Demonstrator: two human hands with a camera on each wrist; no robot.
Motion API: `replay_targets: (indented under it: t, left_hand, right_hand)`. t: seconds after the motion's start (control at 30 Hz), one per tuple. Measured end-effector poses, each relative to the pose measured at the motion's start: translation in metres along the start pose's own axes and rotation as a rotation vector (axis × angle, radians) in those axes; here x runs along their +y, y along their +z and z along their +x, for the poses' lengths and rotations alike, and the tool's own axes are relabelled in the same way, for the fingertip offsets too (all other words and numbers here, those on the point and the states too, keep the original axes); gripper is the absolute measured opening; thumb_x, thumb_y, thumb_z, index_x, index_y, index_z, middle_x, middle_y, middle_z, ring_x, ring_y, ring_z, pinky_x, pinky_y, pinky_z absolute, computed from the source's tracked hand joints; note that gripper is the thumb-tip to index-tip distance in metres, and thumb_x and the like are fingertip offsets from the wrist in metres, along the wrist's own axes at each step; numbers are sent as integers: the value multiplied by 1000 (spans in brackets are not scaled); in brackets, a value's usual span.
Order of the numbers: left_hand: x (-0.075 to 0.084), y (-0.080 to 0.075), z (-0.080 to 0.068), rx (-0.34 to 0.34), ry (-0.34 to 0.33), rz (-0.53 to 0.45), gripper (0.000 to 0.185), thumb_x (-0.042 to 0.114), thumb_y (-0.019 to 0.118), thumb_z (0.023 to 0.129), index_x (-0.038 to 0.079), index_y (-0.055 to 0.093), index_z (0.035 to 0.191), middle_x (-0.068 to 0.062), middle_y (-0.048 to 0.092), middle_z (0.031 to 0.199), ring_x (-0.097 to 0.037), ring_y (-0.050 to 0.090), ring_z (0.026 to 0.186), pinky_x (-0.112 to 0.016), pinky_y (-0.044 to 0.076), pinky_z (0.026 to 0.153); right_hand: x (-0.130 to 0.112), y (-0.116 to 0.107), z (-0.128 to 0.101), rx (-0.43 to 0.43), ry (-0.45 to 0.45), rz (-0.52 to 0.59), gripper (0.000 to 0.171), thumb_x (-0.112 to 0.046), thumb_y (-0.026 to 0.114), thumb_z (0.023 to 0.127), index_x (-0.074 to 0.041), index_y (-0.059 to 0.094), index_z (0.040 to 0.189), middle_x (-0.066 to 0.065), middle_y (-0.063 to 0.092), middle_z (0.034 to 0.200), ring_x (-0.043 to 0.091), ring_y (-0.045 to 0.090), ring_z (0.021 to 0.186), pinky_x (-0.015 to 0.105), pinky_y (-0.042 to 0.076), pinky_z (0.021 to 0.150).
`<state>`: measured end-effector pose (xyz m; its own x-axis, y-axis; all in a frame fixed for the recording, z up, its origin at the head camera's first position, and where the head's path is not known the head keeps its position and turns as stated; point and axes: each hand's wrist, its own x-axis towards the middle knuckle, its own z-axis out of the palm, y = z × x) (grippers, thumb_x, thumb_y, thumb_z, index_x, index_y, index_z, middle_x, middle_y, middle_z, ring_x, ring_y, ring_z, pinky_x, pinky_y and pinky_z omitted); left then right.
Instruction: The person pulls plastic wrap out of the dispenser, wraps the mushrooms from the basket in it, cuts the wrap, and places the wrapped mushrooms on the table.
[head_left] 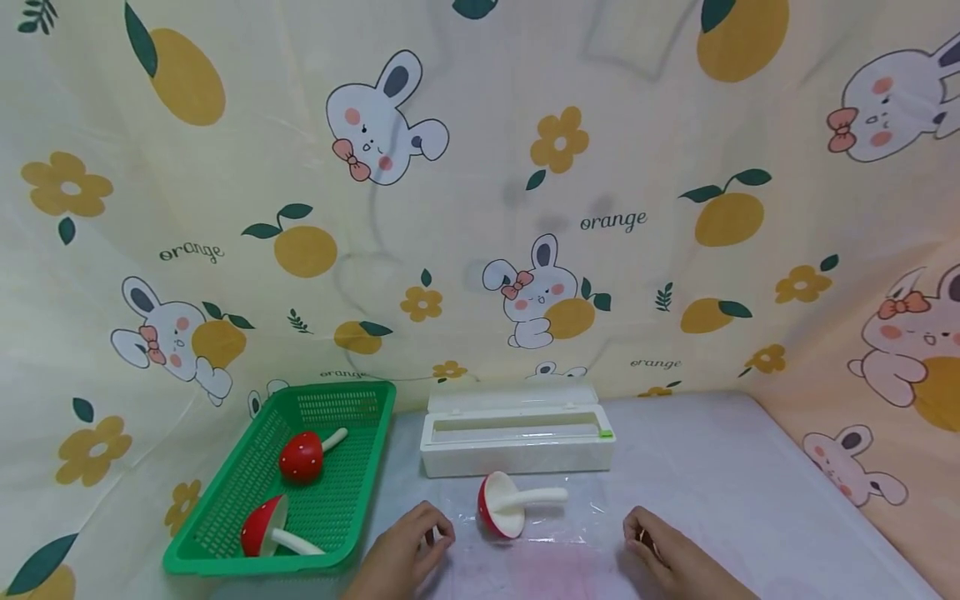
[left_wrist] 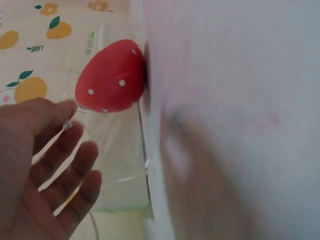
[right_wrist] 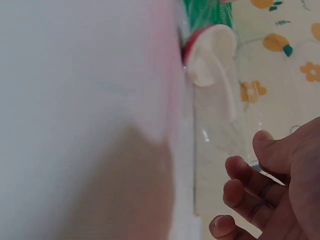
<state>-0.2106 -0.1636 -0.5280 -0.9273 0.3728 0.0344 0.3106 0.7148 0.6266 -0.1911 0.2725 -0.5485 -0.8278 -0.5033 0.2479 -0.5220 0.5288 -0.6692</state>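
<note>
Head view, lower centre: a red-capped, white-stemmed toy mushroom lies on its side amid a sheet of clear plastic film, and your hands flank it, probably to have both edges within reach, your left hand apparently pinching the film, your right hand loosely parted. At left, a green plastic mesh basket holds two similar mushrooms; upper centre of the tabletop, a white rectangular box stands lid raised, its contents unclear.

Two red-capped, white-stemmed mushrooms lie in a green plastic mesh basket. Right of it stands a white rectangular box; before it, between left hand and right hand, a third red-and-white mushroom lies on clear plastic film.
</note>
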Motion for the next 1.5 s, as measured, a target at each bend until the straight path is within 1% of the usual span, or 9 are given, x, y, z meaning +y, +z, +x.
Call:
replay_targets:
  t: [0.17,0.33,0.6,0.73,0.9,1.0,1.17,1.37,1.5]
  left_hand:
    - [3,4,6,186,144,-27,12,20,75,103,28,66,100,14,59,104,-5,58,88,-24,55,73]
    - [2,10,22,325,217,-96,18,10,75,101,25,67,95,4,57,95,-10,55,78,-24,51,66]
    - [1,10,50,375,69,-265,7,14,77,101,16,71,97,6,47,74,-2,41,66,-21,37,59]
    - [1,10,59,396,26,-309,5,12,76,100,13,72,97,9,55,66,-2,43,57,-22,38,53]
    - [1,11,69,339,-77,-421,6,14,73,103,10,70,99,5,67,61,-4,40,50,-20,29,48]
    - [3,10,72,309,-114,-520,9,14,69,105,5,68,103,-4,76,69,-5,42,49,-19,30,47]
    - [9,11,74,304,-123,-663,16,10,64,107,-6,64,112,-21,80,88,-17,65,55,-21,52,52]
    - [9,20,79,341,-96,-753,16,3,60,108,-12,60,113,-31,77,97,-40,77,76,-40,66,65]
    - [7,26,79,360,-55,-774,17,4,63,107,-12,61,113,-29,76,99,-38,78,84,-44,66,72]
  right_hand:
    - [-4,-1,9,239,-177,-91,24,0,73,100,-18,57,101,-19,54,91,-4,50,77,19,45,61]
    - [-9,-1,24,392,-116,-111,31,3,79,92,-22,61,94,-20,57,85,-1,52,72,22,45,60]
    - [-11,-8,49,357,263,45,15,-7,77,97,-14,65,89,-9,58,76,4,52,70,23,44,64]
    - [-6,-9,64,326,414,183,11,-11,74,99,-7,66,94,-1,63,70,7,49,61,23,40,59]
    - [1,-4,76,322,555,354,15,-18,72,101,-3,66,101,2,69,69,9,47,55,23,39,53]
    - [3,-1,80,344,562,522,20,-16,68,104,4,65,107,9,77,80,13,60,58,25,53,57]
    - [4,6,88,396,496,763,17,-10,64,107,8,62,108,22,80,102,23,79,82,36,66,78]
    - [3,19,97,443,411,792,15,-4,69,103,9,62,105,26,79,106,26,80,93,38,64,88]
    - [2,27,99,467,394,768,20,-7,74,101,8,62,106,25,79,107,27,80,94,35,64,88]
